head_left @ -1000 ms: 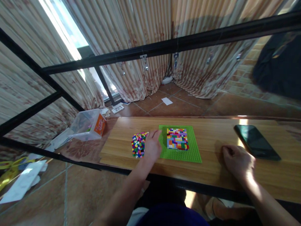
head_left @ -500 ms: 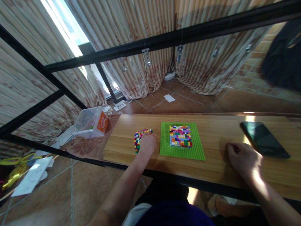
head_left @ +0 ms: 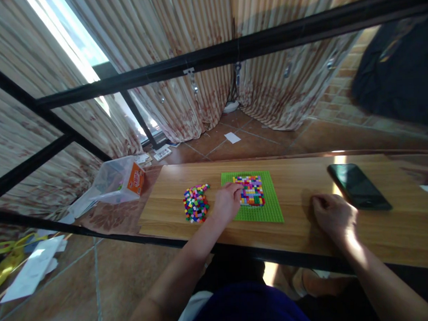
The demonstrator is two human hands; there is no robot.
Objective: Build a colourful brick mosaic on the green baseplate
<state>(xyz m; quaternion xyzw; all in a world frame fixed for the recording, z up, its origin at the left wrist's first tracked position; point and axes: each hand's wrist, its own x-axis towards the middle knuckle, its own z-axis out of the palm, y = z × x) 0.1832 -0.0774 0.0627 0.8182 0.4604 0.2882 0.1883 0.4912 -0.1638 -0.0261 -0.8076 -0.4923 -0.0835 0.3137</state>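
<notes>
A green baseplate [head_left: 268, 210] lies on the wooden table [head_left: 297, 232], with a patch of many-coloured small bricks [head_left: 253, 192] pressed onto it. A loose pile of coloured bricks [head_left: 195, 204] sits just left of the plate. My left hand [head_left: 228, 202] reaches over the plate's left edge, fingers pinched together at the left side of the brick patch; what they hold is too small to make out. My right hand [head_left: 333, 218] rests on the table to the right of the plate, fingers curled under with nothing seen in them.
A black phone [head_left: 357, 186] lies on the table at the right. A clear plastic box with an orange label [head_left: 118, 180] sits on the floor at the left. Black metal bars [head_left: 231, 54] cross in front of the curtains. Papers lie on the tiled floor.
My left hand has moved from the loose brick pile rightwards onto the green baseplate, fingers now pinched at the brick patch. My right hand has stayed put.
</notes>
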